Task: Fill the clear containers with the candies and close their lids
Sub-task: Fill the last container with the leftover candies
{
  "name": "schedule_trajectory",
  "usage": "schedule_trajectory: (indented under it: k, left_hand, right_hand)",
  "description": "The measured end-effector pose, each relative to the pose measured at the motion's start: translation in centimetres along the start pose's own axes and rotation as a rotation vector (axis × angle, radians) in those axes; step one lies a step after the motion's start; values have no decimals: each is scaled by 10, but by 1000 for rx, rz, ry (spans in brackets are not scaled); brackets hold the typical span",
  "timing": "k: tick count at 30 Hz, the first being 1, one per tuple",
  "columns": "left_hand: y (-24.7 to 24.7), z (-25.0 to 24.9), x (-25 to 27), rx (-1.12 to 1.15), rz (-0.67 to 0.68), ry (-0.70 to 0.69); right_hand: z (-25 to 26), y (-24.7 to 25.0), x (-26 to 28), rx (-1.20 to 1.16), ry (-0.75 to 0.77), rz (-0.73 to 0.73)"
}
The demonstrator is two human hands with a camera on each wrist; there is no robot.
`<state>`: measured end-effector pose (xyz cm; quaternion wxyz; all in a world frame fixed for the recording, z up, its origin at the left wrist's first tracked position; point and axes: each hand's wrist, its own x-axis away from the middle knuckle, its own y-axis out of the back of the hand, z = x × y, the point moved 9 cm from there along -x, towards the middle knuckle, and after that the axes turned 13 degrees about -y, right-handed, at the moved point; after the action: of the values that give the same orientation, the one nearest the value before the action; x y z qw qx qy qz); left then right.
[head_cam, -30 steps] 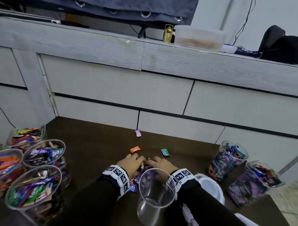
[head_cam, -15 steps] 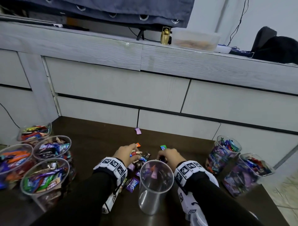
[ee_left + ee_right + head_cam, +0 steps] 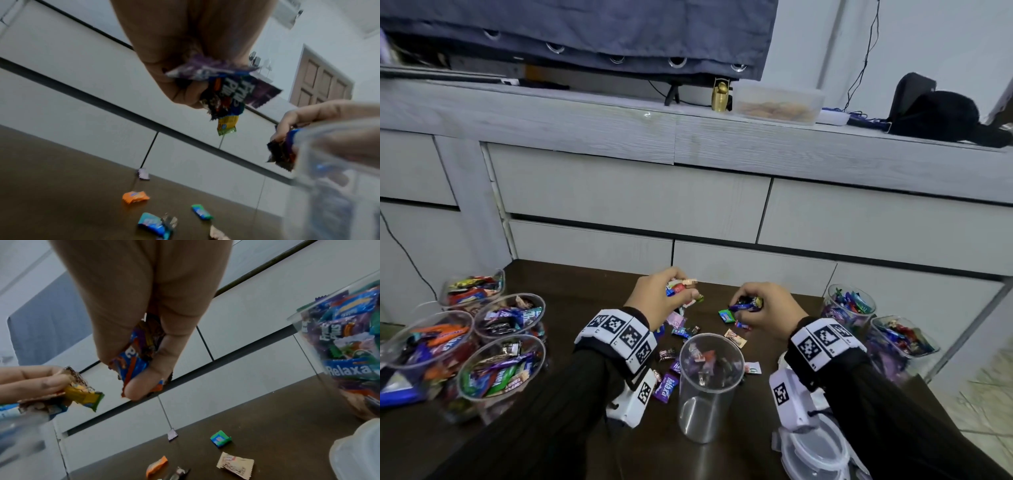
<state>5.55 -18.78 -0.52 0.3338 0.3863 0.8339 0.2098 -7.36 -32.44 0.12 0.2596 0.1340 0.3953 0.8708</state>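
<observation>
Both hands have lifted off the surface since the earlier frame. Left hand grips a bunch of candies; right hand pinches several more. Step: filling. Empty clear container stands just nearer, loose candies beyond it. Next, judged: carry both handfuls over its rim and release.

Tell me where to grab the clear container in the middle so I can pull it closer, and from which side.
Take the clear container round its lower wall from the right side. It stands upright, tall and narrow, nearly empty, with an open rim, so a low grip is less likely to tip it. The right hand would first need to drop its candies; the loose candies lie behind the container, not beside it.
</observation>
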Motion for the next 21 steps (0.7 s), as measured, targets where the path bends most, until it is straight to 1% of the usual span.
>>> schedule_trajectory:
  k: [2, 4, 7, 10, 13, 18, 21]
  left_hand:
    - [5, -18, 1, 15, -32, -45]
    - [4, -36, 3, 45, -48, -96]
    - [-7, -57, 7, 107, -38, -149]
    - [-20, -69, 15, 161, -60, -188]
    - [-33, -70, 23, 196, -83, -207]
    - [-56, -59, 34, 190, -15, -215]
    - [-59, -54, 36, 208, -29, -197]
  right_hand:
    - [0, 6, 4, -131, -18, 6]
    - [1, 11, 7, -197, -27, 11]
    - [-2, 14, 8, -162, -41, -2]
    - [-8, 17, 8, -85, -47, -58]
    - [-16, 18, 10, -30, -46, -97]
    - [-28, 13, 11, 17, -81, -103]
    - [-33, 13, 10, -7, -100, -95]
